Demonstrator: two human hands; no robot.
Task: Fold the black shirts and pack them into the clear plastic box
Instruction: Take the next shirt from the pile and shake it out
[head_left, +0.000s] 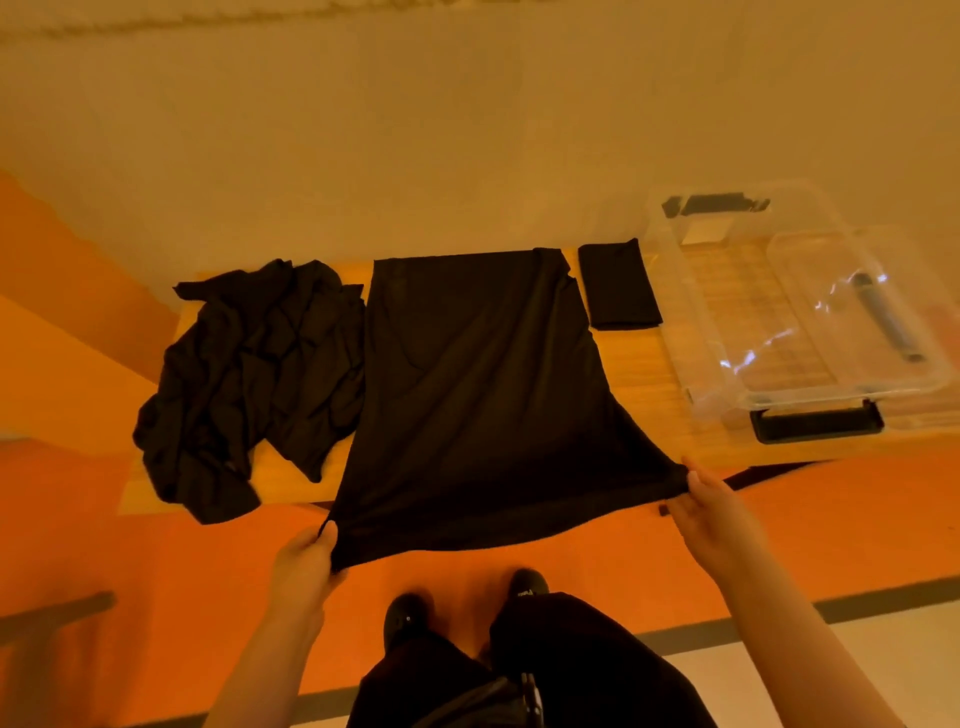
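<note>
A black shirt (478, 374) lies spread over the middle of the wooden table (644, 384), its near hem pulled past the table's front edge. My left hand (306, 566) pinches the hem's left corner. My right hand (711, 514) pinches the right corner. To the left, a crumpled heap of black shirts (249, 379) rests on the table. A folded black shirt (618, 283) lies at the back, right of the spread one. The clear plastic box (675, 270) stands open at the table's right end, with its clear lid (852, 312) laid across it.
The table stands against a pale wall (467, 130). The box has black latches, one at the front (815, 421) and one at the back. My legs and black shoes (405, 618) are on the orange floor just before the table.
</note>
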